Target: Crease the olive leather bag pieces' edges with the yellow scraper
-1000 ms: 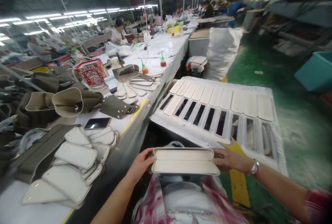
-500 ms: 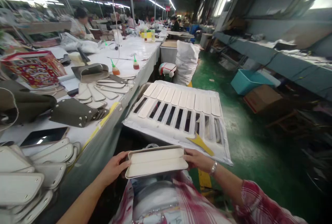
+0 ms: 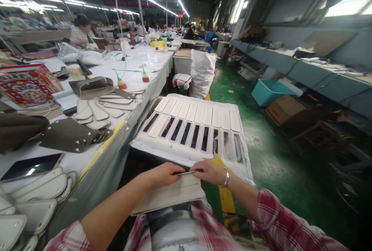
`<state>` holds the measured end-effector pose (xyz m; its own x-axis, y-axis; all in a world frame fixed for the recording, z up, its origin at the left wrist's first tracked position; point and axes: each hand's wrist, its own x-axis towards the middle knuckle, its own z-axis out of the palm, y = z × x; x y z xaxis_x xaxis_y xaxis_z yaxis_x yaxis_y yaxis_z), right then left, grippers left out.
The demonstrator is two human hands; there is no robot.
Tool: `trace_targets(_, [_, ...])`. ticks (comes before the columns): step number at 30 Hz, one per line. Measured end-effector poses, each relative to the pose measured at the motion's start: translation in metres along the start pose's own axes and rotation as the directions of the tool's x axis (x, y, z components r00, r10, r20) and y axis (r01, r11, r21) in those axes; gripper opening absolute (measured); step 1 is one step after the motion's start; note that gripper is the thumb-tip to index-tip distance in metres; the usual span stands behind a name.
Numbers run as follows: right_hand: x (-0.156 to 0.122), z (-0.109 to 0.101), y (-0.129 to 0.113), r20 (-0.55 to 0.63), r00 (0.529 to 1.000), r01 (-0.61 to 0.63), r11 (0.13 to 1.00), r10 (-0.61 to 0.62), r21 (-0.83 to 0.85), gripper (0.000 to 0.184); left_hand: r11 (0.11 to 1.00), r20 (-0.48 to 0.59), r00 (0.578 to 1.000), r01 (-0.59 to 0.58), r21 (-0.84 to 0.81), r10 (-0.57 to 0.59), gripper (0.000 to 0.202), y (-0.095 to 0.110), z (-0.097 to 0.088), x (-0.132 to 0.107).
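Left hand (image 3: 162,173): fingers curled together, pinching the far long edge of the cream panel (image 3: 171,198) near its middle.
Right hand (image 3: 209,171): fingertips closed on the same far edge at the panel's 3 o'clock end, a bracelet at the wrist; it almost meets the left hand.
Cream panel: lies over the person's lap at 6 o'clock, broad face up.
Long axis: runs roughly 9 to 3 o'clock, with the 9 o'clock end sitting nearer the body.
Far edge: shows as a thin dark line between the two hands, facing 12 o'clock.
White tray (image 3: 145,142): just beyond the hands at 12 o'clock, slotted, with cream strips (image 3: 200,113) laid side by side across its far half.
Counter (image 3: 145,63): stretches from 9 towards 11 o'clock.
On the counter: olive pieces (image 3: 66,138), stacked cream panels (image 3: 37,198) at 8 o'clock, a phone (image 3: 29,165), two glue bottles (image 3: 120,82).
White sack (image 3: 202,68): on the floor beyond the tray.
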<state>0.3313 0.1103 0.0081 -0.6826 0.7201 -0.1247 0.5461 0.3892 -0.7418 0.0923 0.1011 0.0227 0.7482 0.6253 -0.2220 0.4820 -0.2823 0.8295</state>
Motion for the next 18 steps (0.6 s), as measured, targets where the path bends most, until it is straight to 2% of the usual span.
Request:
trace_targets(4, [0.0, 0.001, -0.006, 0.046, 0.998, 0.04, 0.998, -0.038, -0.038, 0.027, 0.998, 0.006, 1.0, -0.015, 0.069, 0.015, 0.032, 0.006, 0.008, -0.001])
trace_targets(10, [-0.007, -0.002, -0.004, 0.117, 0.985, 0.137, 0.987, -0.127, -0.079, 0.031, 0.967, 0.017, 1.0, -0.017, 0.252, 0.013, 0.039, 0.004, 0.019, -0.005])
trace_targets(14, [-0.006, -0.001, 0.003, 0.104, 0.987, 0.127, 0.992, -0.123, -0.028, 0.033, 0.949, 0.0, 0.999, 0.043, 0.311, -0.045, 0.039, 0.001, 0.024, 0.002])
trace_targets(18, [-0.007, 0.002, 0.005, 0.091, 0.988, 0.131, 0.991, -0.128, -0.023, 0.035, 0.932, 0.026, 0.998, 0.037, 0.361, -0.05, 0.039, -0.003, 0.029, 0.004])
